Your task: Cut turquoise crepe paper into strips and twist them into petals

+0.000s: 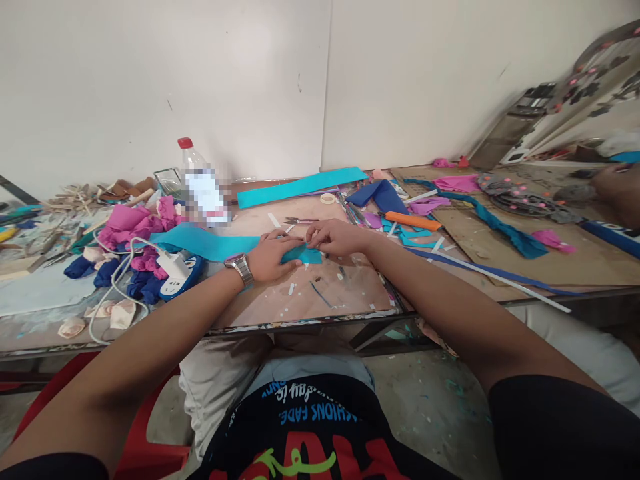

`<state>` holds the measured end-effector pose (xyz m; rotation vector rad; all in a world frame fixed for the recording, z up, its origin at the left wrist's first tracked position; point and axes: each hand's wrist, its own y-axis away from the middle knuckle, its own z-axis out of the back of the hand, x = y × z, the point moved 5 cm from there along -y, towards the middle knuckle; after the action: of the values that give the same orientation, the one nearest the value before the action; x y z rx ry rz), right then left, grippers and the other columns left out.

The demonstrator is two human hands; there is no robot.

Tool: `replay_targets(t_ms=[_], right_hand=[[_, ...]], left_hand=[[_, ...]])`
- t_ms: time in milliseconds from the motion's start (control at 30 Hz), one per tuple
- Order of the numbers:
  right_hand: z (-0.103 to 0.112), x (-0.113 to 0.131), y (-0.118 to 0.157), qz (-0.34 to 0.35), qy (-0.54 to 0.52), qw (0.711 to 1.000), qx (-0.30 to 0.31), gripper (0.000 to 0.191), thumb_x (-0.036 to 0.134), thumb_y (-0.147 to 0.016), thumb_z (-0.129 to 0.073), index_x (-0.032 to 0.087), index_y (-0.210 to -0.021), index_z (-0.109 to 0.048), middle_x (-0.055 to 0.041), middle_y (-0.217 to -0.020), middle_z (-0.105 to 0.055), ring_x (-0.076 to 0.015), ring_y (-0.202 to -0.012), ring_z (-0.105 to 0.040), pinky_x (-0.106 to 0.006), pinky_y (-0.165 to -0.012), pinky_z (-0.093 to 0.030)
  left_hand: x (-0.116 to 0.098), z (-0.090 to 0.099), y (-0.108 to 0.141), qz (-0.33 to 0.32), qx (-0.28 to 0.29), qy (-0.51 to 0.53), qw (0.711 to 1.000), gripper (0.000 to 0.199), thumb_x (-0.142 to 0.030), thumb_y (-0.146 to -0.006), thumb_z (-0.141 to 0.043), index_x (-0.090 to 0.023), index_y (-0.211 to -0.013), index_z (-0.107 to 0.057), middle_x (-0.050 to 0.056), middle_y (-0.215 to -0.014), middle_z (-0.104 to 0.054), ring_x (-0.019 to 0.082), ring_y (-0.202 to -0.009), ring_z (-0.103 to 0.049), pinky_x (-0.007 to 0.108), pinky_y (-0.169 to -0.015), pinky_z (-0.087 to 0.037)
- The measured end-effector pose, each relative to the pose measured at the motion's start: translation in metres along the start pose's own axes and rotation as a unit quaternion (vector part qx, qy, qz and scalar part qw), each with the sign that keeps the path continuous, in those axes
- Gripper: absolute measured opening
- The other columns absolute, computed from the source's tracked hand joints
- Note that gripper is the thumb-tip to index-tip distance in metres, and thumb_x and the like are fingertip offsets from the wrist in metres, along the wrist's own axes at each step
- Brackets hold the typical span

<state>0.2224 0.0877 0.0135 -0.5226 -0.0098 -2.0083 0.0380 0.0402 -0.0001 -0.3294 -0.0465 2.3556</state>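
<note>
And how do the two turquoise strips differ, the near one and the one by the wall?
The near strip lies partly under the left hand, with the right hand at its end; the far strip is touched by neither hand. The near strip curves toward its left end; the far strip looks straight. Both are turquoise.

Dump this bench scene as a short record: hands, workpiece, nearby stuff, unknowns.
left_hand: left hand lying over the near turquoise strip, fingers spread
right_hand: right hand, fingers drawn together by the strip's right end
left_wrist: metal watch
behind_hands: second turquoise strip; tape roll
left_side: crumpled pink pieces; blue-and-white power strip with a white plug
right_side: orange-handled tool; brown board
unclear: strip material; whether the right fingers grip it
</note>
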Motion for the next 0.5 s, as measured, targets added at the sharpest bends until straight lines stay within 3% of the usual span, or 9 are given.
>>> replay_targets(t_ms=[167, 500], right_hand=[[0.004, 0.005, 0.002, -0.012, -0.014, 1.0, 0.019, 0.03, 0.014, -0.08, -0.06, 0.023, -0.092, -0.086, -0.004, -0.111, -0.081, -0.0187, -0.096, -0.074, -0.031, -0.089, -0.056], [0.013, 0.006, 0.004, -0.085, -0.05, 0.994, 0.054, 0.029, 0.012, -0.076, -0.057, 0.021, -0.079, -0.084, 0.0, -0.085, -0.083, -0.0158, -0.078, -0.074, -0.024, -0.075, -0.054]], left_hand=[[0.001, 0.0, 0.0, -0.008, -0.002, 0.002, 1.0, 0.06, -0.059, -0.098, -0.049, -0.03, -0.149, -0.056, 0.006, -0.157, -0.054, 0.038, -0.144, -0.041, 0.06, -0.121, -0.029], [0.0, -0.004, 0.003, -0.022, 0.004, 0.011, 1.0, 0.052, -0.057, -0.102, -0.044, -0.038, -0.148, -0.056, 0.003, -0.162, -0.048, 0.036, -0.145, -0.039, 0.06, -0.12, -0.026]])
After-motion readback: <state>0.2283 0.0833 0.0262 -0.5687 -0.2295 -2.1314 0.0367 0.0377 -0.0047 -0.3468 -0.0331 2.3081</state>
